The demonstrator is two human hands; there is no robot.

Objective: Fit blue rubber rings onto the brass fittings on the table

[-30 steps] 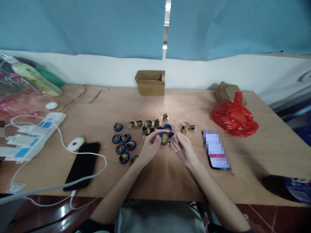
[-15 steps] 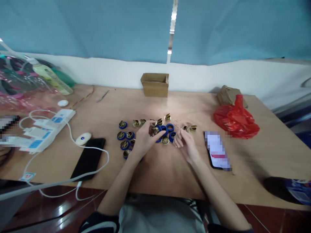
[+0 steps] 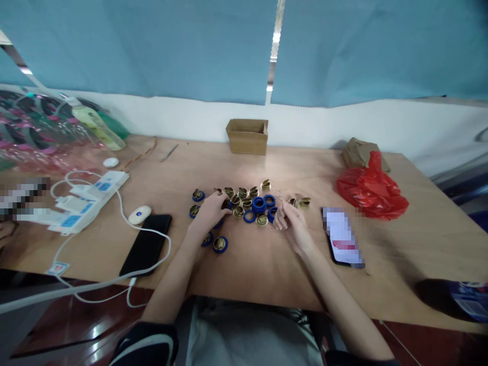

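Note:
My left hand is closed over the left group of brass pieces fitted with blue rings; a blue-ringed brass piece shows at its thumb and fingertips. The hand hides part of this group, while one ringed piece lies in view nearer me. Right of centre, my right hand has its fingers pinched together, and what they hold is too small to tell. Thin wire-like bits lie just beyond its fingertips. Between the hands are loose blue rings and several bare brass pieces with raised flaps.
An open cardboard box stands at the back against the wall. To the right are a lit phone, a red plastic bag and a brown package. A power strip, cables and a black phone lie left.
My left hand has moved left from the loose rings to the ringed pieces, carrying a brass piece. My right hand has stayed nearly still. The view has shifted slightly.

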